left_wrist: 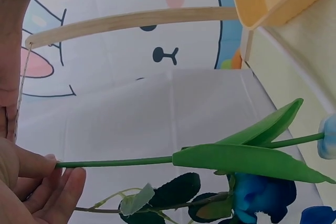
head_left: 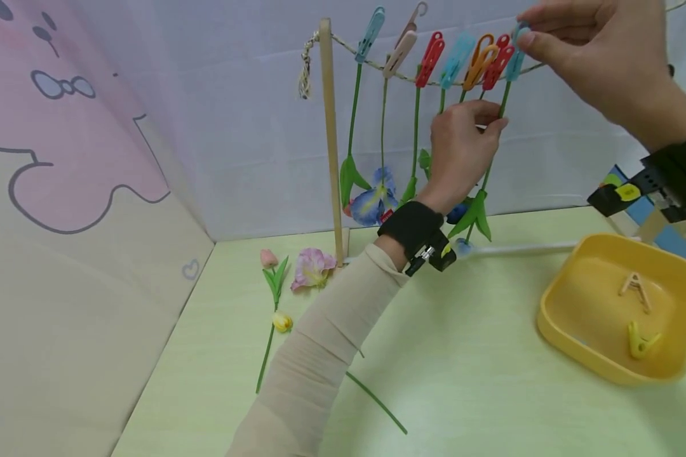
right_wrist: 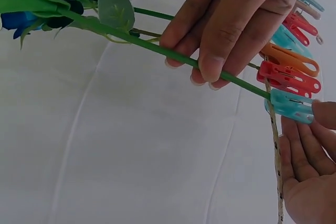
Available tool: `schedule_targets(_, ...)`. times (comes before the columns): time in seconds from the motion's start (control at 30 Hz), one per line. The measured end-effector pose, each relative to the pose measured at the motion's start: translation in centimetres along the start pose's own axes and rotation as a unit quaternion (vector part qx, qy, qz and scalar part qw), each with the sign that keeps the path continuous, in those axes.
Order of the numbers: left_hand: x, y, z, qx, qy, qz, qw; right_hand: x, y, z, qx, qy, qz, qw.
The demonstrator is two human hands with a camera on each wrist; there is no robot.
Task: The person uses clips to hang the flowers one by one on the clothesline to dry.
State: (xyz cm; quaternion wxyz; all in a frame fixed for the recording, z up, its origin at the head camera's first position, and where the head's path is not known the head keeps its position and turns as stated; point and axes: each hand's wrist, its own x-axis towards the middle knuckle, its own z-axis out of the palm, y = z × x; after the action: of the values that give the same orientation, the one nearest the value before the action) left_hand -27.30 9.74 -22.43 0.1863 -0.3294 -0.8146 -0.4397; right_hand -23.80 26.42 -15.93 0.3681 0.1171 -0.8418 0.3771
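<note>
My left hand (head_left: 463,143) pinches the green stem (right_wrist: 149,47) of an artificial tulip hanging head down. Its pale blue bloom (left_wrist: 328,137) is by the tabletop, below two green leaves (left_wrist: 252,161). At the stem's upper end, a light blue clothespin (right_wrist: 291,104) sits on the rope (right_wrist: 277,166). My right hand (head_left: 606,51) pinches that clothespin's handles between thumb and fingers. Beside it hang other flowers under a red clothespin (head_left: 498,63), an orange clothespin (head_left: 480,63) and several more. A dark blue flower (left_wrist: 262,195) is next to the held stem.
A wooden post (head_left: 330,139) carries the rope's left end. On the right stands a yellow basin (head_left: 571,343) with a beige clothespin (head_left: 636,291) and a yellow clothespin (head_left: 641,340). A pink tulip (head_left: 268,258), a purple flower (head_left: 311,268) and a yellow tulip (head_left: 282,322) lie on the table.
</note>
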Motion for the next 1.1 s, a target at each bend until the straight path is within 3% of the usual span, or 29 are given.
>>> schedule_targets(0.23,-1.8,-1.3,-0.7,-0.001,-0.007,0.015,0.9999,-1.6,-0.1,0.3,-0.065,0.024,-0.015,0.9975)
schedule_targets(0.47,-6.9,-4.9,-2.6,-0.009,-0.024,0.044,0.9987,-4.4,0.5,0.1,-0.077,0.062,-0.039,0.9944)
schedule_targets(0.63,-10.3,-7.5,-4.6,0.004,-0.009,0.084,0.9964,-6.9,1.6,-0.6,-0.088,0.042,-0.017,0.9951)
schedule_targets(0.8,-13.7,-10.4,-6.4,0.036,-0.033,0.129,0.9904,-10.5,3.8,-1.8,-0.113,-0.028,0.032,0.9927)
schedule_targets(0.93,-16.4,-13.1,-7.7,0.068,-0.066,0.164,0.9819,-13.5,6.2,-2.5,-0.143,-0.114,0.063,0.9812)
schedule_targets(1.1,-19.5,-15.4,-9.2,0.082,-0.090,0.157,0.9801,-16.9,9.5,-3.5,-0.205,-0.213,0.124,0.9474)
